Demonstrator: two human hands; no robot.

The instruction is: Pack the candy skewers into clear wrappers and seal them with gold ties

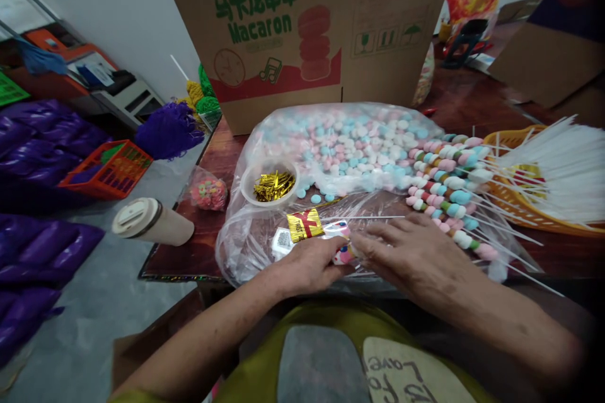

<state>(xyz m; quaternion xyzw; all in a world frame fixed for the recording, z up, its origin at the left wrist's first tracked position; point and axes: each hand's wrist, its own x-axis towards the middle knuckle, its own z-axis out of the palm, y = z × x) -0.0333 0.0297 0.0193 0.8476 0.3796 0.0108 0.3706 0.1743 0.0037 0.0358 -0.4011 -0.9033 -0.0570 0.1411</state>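
My left hand (307, 264) is pinching a small printed wrapper (344, 256), its colourful end showing at the thumb. My right hand (420, 255) is reaching over the wrapper's other side, fingers extended; plastic glare and overlapping fingers are hiding the tips, so I cannot tell whether they are gripping anything.

Beyond my right fingers, several sweet-loaded skewers (456, 211) are lying in a pile, so the threading seems to be well under way. Plenty is apparently remaining: loose pastel sweets (359, 145) are filling the clear bag (231, 233) ahead of my hands, and bare white sticks (562, 164) are heaping over the basket (501, 192) farther right. Gold twist ties (274, 187) are waiting in a bowl (246, 192) beyond my left fingers; a gold packet (305, 225) is lying just past them.

The front edge of the table (208, 266) is running close beneath my wrists. The skewers' sticks are crowding my right side, and the cardboard box (283, 75) is walling off the far side. Leftward, slack plastic is offering easier room, with a lidded cup (165, 223) lying near the side edge.
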